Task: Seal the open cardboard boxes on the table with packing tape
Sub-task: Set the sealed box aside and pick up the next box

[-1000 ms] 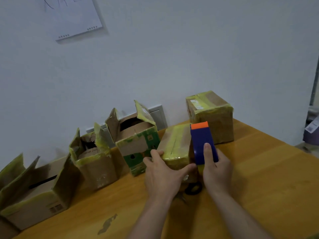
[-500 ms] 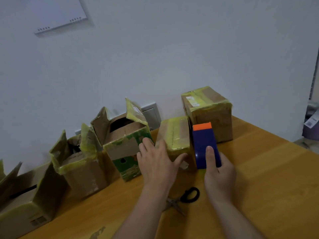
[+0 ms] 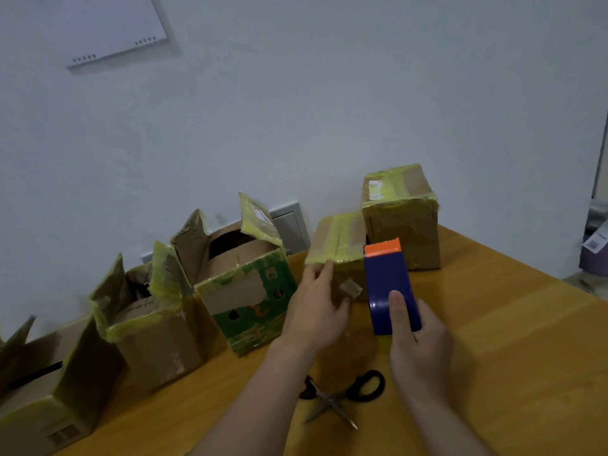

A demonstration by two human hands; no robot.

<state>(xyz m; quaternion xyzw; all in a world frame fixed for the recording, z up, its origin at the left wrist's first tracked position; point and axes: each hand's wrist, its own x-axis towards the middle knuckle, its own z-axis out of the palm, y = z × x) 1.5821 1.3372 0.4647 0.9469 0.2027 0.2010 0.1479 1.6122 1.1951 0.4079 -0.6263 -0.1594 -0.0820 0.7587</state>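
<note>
"On the yellow-brown wooden table [image 3: 510, 357], which carton were the hands at?"

"The small cardboard box [image 3: 339, 241] with yellow-green tape over its closed top. It stood toward the back, close against a larger cardboard box [image 3: 401, 225] on its right, which was also taped shut."

"How did the left hand [image 3: 316, 311] lie?"

"Flat against the near face of the small cardboard box. Its fingers were nearly straight with the tips at the top front edge, and the thumb was spread to the right. It gripped nothing."

"And the right hand [image 3: 418, 343]?"

"It was curled round a dark blue plastic tape dispenser [image 3: 388, 284], with one finger laid along the blue face. The dispenser stood upright just in front of the small box's right corner, its orange toothed edge [image 3: 382, 247] on top. Whether tape ran from it to the box I could not tell."

"What of the unsealed ones?"

"Three stood in a row to the left, along the white wall [image 3: 362, 93]. A green printed cardboard box [image 3: 250, 301] was just beside the left hand, flaps up. Next came a plain brown cardboard box [image 3: 154, 330] with yellow-green tape on its raised flaps, then a low brown carton [image 3: 42, 390] at the edge, also open."

"Anything else?"

"Black-handled scissors [image 3: 332, 401] lay between the forearms, blades parted. A white socket plate [image 3: 289, 225] showed behind the green box, and a white spiral-bound sheet [image 3: 108, 28] hung high on the wall."
</note>
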